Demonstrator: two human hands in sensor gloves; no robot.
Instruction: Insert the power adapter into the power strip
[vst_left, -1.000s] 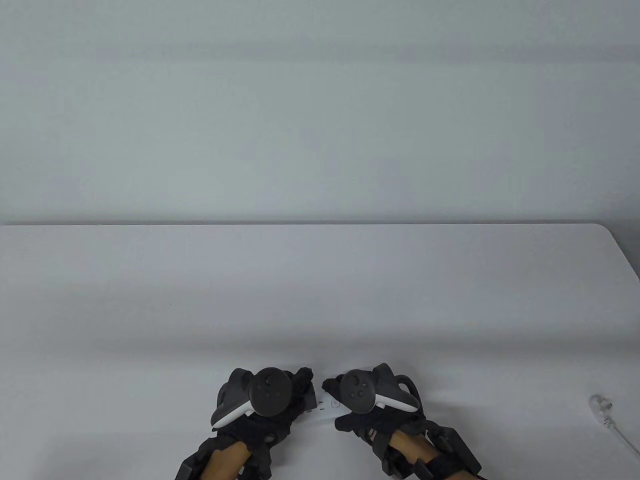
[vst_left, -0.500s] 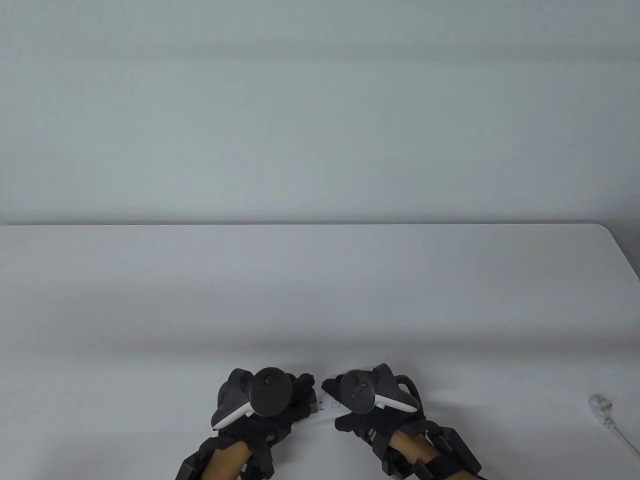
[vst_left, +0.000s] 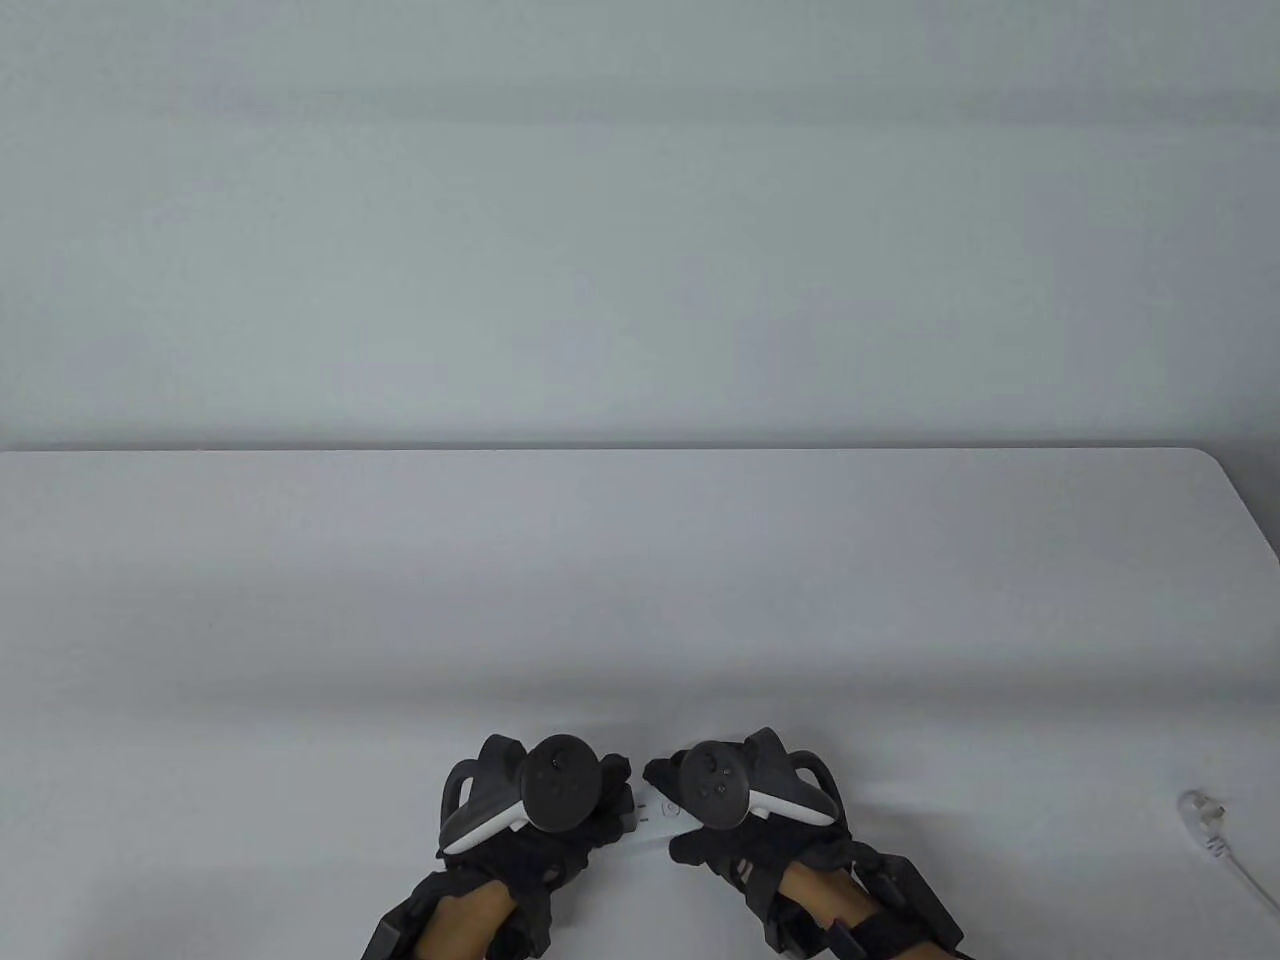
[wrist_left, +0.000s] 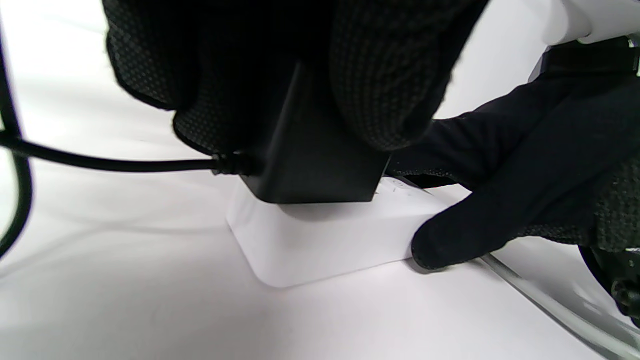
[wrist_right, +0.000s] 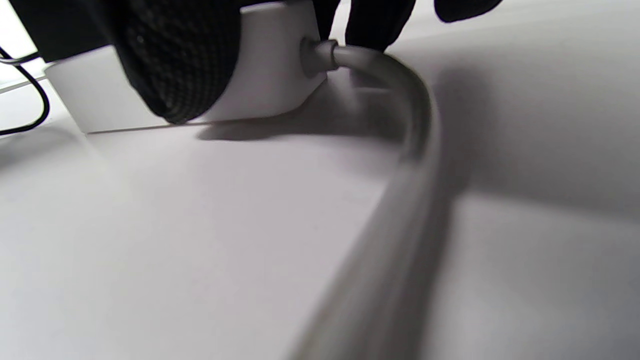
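A white power strip (vst_left: 657, 806) lies near the table's front edge, mostly hidden under both hands. In the left wrist view my left hand (wrist_left: 320, 95) grips a black power adapter (wrist_left: 320, 155) that sits upright on the left end of the strip (wrist_left: 320, 240), its base flush on the top face. A thin black cable (wrist_left: 110, 162) leaves the adapter to the left. My right hand (vst_left: 700, 800) holds the strip's right end; its fingers (wrist_left: 500, 200) grip the strip's side. In the right wrist view a finger (wrist_right: 180, 65) presses the strip's wall (wrist_right: 270, 75) beside its grey cord (wrist_right: 400, 125).
The strip's white plug (vst_left: 1200, 808) and its cord (vst_left: 1245, 870) lie at the table's right front. The table's far edge (vst_left: 640, 450) meets a pale wall. The grey cord runs toward the camera in the right wrist view.
My left hand has shifted a little right and turned over the adapter, closing the gap to my right hand. The right hand has not moved.
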